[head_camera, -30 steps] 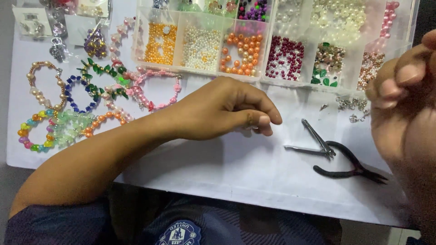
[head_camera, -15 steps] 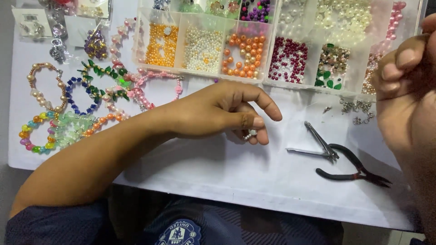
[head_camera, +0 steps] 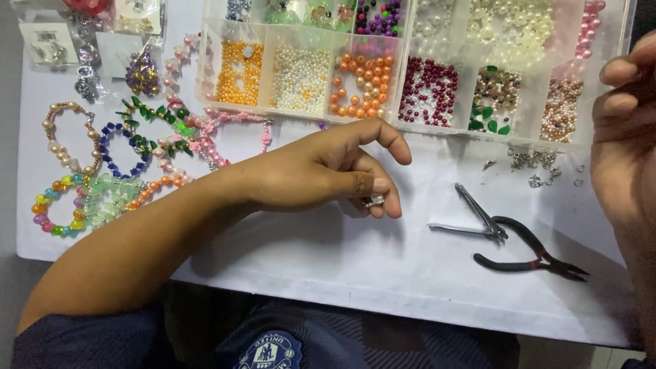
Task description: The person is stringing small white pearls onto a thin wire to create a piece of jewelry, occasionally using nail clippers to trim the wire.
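Observation:
My left hand (head_camera: 321,174) lies over the white sheet (head_camera: 355,273) in the middle, forearm coming in from the lower left. Its thumb and middle finger pinch a small silver bead (head_camera: 374,201) just above the sheet, while the index finger points right. My right hand (head_camera: 625,130) is raised at the right edge, close to the camera and blurred, fingers curled; whether anything is in it is not visible. Black-handled pliers (head_camera: 519,242) lie open on the sheet between the two hands.
A clear compartment box (head_camera: 403,123) of orange, white, dark red, green and pearl beads spans the back. Several finished bead bracelets (head_camera: 102,164) lie at the left. Small silver rings and clasps (head_camera: 540,167) are scattered right of centre. The table's front edge runs along my lap.
My left hand uncurled from a fist, the index finger stretched out, and a silver bead came into view in its pinch. My right hand stayed raised at the right.

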